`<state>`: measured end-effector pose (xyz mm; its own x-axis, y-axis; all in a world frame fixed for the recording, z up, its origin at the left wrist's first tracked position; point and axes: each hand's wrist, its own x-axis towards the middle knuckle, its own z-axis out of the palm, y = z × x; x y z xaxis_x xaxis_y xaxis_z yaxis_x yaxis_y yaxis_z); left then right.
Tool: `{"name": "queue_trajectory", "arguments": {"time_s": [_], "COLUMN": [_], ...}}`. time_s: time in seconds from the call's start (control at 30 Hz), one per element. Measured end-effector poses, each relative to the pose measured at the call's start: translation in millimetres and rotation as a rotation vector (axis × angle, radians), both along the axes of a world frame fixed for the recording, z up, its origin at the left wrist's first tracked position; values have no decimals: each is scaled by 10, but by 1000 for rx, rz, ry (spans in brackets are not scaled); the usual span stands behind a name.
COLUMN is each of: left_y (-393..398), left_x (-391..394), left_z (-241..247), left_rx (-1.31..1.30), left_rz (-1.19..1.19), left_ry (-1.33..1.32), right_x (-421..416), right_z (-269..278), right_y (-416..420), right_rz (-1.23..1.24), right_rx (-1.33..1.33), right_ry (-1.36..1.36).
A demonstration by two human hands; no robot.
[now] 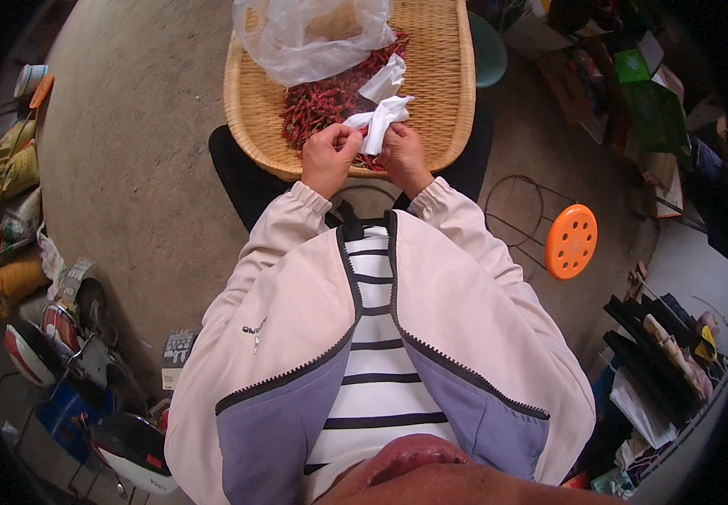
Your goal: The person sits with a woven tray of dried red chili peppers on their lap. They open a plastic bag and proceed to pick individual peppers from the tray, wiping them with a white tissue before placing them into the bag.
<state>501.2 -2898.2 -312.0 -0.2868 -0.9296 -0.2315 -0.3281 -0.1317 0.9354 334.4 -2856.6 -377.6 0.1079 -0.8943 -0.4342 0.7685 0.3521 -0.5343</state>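
Observation:
A woven wicker basket [442, 69] rests at the lap, with a heap of dried red chili peppers [316, 104] in it. My left hand [330, 158] pinches the left side of a white tissue [377, 123], thumb and fingers together, with a bit of red beside the fingertips. On the tissue's right side my right hand [407, 154] holds on with bent fingers, partly hidden under it. Another crumpled white tissue [384, 79] lies on the chilies just beyond. A translucent plastic bag [313, 53] covers the far left part of the basket.
An orange round stool [571, 242] with a metal frame lies tipped on the concrete floor at the right. Scooters [127, 445] and sacks [20, 167] line the left side. Boxes [647, 95] and assorted goods [647, 366] stand along the right. A green stool [487, 50] is behind the basket.

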Motion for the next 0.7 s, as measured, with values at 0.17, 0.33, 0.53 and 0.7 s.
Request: {"name": "queue_trajectory", "arguments": {"time_s": [0.17, 0.33, 0.53, 0.7], "left_y": [-14, -6, -60, -121], "left_x": [82, 38, 75, 156], "left_z": [-6, 189, 159, 108], "left_rx": [14, -90, -90, -52], "left_rz": [28, -23, -37, -135], "left_ry": [-2, -65, -23, 74], "right_x": [260, 145, 151, 165], "right_z": [340, 184, 363, 477], "right_y": [-61, -101, -52, -83], "right_rz": [-114, -258, 57, 55], "right_rx": [104, 28, 83, 90], "right_ry": [34, 49, -19, -85]}}
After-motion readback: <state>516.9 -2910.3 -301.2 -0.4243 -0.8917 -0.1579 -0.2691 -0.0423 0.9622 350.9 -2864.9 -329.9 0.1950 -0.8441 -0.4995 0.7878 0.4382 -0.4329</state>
